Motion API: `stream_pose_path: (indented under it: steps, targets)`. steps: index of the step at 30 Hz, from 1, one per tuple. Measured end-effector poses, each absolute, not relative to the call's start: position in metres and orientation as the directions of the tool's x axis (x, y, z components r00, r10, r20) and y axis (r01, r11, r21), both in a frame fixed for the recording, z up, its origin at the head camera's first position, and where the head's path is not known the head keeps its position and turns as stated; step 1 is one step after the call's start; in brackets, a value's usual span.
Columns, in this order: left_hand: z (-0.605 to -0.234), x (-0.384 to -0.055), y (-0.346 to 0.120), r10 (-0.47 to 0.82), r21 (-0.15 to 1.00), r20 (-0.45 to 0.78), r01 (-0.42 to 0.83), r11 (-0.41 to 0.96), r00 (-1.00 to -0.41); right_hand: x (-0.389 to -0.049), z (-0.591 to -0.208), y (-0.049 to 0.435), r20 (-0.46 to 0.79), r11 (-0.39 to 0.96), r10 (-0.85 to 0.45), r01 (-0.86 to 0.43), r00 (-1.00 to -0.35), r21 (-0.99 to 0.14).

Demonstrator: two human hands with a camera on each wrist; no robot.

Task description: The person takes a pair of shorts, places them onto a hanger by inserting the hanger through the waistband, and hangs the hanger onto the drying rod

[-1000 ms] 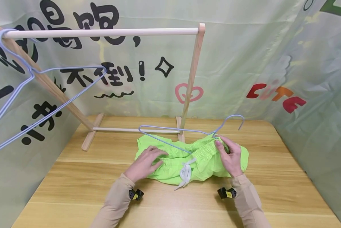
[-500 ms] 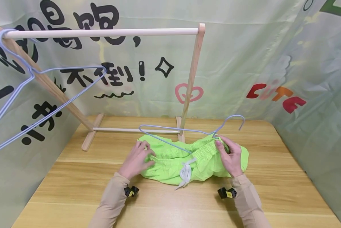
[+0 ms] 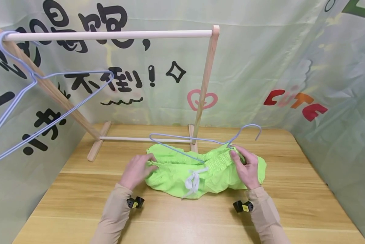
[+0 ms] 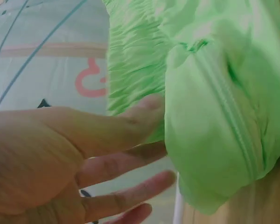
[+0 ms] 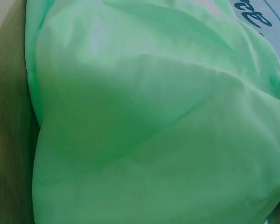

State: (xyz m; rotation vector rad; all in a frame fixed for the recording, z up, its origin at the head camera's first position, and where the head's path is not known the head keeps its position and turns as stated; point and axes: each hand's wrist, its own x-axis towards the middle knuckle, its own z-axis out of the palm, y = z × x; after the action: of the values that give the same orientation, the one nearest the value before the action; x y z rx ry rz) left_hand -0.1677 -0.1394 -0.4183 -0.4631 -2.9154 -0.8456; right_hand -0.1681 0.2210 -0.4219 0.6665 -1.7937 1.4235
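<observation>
Bright green shorts point(image 3: 173, 176) with an elastic waistband and a white drawstring bow point(image 3: 193, 181) lie on the table. A blue wire hanger point(image 3: 182, 136) slants into the waist opening, its right part hidden in the cloth and its hook sticking up at the right. My left hand point(image 3: 136, 171) pinches the waistband's left end; in the left wrist view the thumb point(image 4: 147, 109) lies on the gathered green cloth. At the waistband's right end, my right hand point(image 3: 247, 166) grips the cloth below the hanger's neck. Green fabric point(image 5: 154, 130) fills most of the right wrist view.
Behind the shorts stands a wooden rack with a white top rail point(image 3: 109, 35) and a lower bar point(image 3: 139, 139). Another blue hanger point(image 3: 75, 108) hangs at the rail's left end. A printed curtain point(image 3: 249, 67) encloses the wooden table point(image 3: 182, 223) at the back and sides.
My left hand has moved left along the shorts and drawn the waistband's left end outward. The drawstring bow has shifted left with it. The right hand has stayed nearly still.
</observation>
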Motion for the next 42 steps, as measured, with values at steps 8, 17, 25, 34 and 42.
stream_pose_path:
  steps: [8, 17, 25, 34, 42]
  targets:
    - [-0.409, -0.167, -0.147, 0.151, 0.578, 0.478, 0.439, 0.688, -0.865, -0.168, -0.422, 0.222, 0.8, 0.248, 0.018, -0.773, -0.6, -0.585]
    - [-0.402, -0.168, -0.144, 0.079, 0.608, 0.637, 0.562, 0.561, -0.767, -0.168, -0.423, 0.223, 0.816, 0.255, 0.01, -0.787, -0.578, -0.561]
    - [-0.401, -0.169, -0.143, 0.042, 0.59, 0.707, 0.622, 0.515, -0.706, -0.169, -0.423, 0.224, 0.814, 0.287, 0.013, -0.777, -0.581, -0.56]
    - [-0.402, -0.17, -0.143, 0.041, 0.559, 0.751, 0.667, 0.492, -0.659, -0.17, -0.423, 0.223, 0.828, 0.297, -0.018, -0.794, -0.56, -0.53]
    - [-0.401, -0.17, -0.141, 0.061, 0.512, 0.793, 0.718, 0.472, -0.606, -0.169, -0.421, 0.221, 0.84, 0.337, -0.067, -0.804, -0.539, -0.489]
